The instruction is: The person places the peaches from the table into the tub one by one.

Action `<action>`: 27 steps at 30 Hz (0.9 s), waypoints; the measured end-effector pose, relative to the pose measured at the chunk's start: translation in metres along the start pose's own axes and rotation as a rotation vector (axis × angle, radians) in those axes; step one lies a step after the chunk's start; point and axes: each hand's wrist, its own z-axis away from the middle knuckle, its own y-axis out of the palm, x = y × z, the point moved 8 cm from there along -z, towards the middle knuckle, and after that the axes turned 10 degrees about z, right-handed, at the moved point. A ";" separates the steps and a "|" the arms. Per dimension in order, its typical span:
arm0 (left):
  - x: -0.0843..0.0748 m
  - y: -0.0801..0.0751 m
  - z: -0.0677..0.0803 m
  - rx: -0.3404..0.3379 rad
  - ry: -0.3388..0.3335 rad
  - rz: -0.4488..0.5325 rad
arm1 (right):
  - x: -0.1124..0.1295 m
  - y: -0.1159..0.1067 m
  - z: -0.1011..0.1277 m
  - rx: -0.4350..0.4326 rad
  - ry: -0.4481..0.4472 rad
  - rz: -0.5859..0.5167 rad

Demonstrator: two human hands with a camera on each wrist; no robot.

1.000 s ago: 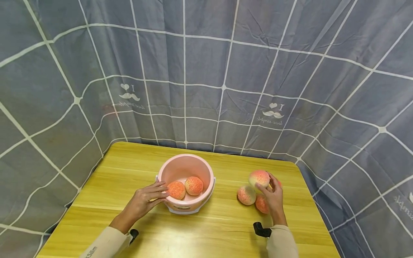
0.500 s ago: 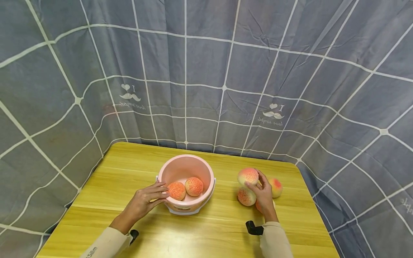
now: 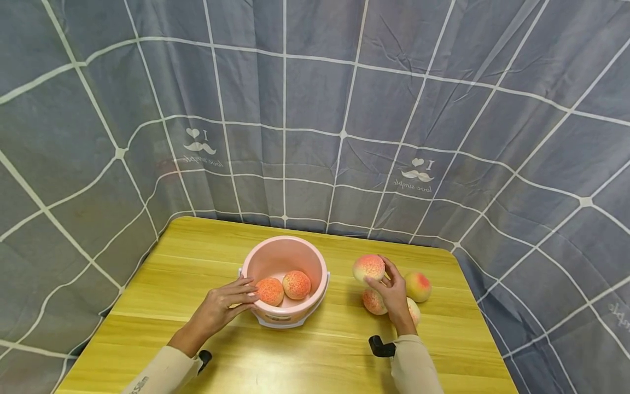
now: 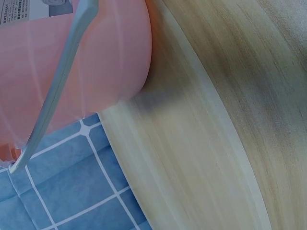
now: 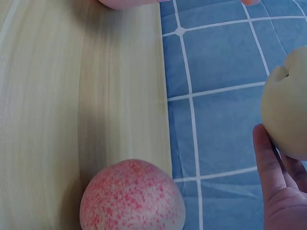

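Observation:
A pink bucket (image 3: 284, 246) stands on the table, with two orange-red speckled peaches (image 3: 269, 291) inside. My left hand (image 3: 223, 302) rests at its left rim, fairly straight fingers touching the edge. In the left wrist view the bucket's side (image 4: 110, 52) and pale handle (image 4: 60, 76) show, but no hand. My right hand (image 3: 394, 293) holds a pale peach with a red blush (image 3: 369, 268) between thumb and fingers, above the other fruit. Seen from the right wrist, that held peach (image 5: 290, 110) shows its cream side and stem dent.
Under and beside my right hand lie a speckled peach (image 3: 374, 302), a pale one (image 3: 413, 312) partly behind the wrist, and a yellow-red one (image 3: 418, 287). The wooden table (image 3: 315, 355) ends at a grey checked curtain (image 3: 315, 153) hanging behind and at both sides.
My right hand has moved left with the peach, away from the other fruit and toward the bucket. The yellow-red peach behind it has come into view. My left hand has stayed at the rim.

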 end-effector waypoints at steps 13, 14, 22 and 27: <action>0.002 0.001 -0.001 0.010 -0.016 0.003 | 0.011 0.012 -0.003 0.030 -0.047 -0.014; 0.002 0.002 -0.001 0.015 -0.025 0.006 | 0.012 0.014 -0.004 0.040 -0.049 -0.014; 0.003 0.003 -0.002 0.036 -0.056 0.011 | 0.021 0.028 -0.010 0.092 -0.096 -0.074; 0.004 0.002 -0.001 0.037 -0.065 0.010 | 0.029 0.038 -0.011 0.111 -0.144 -0.083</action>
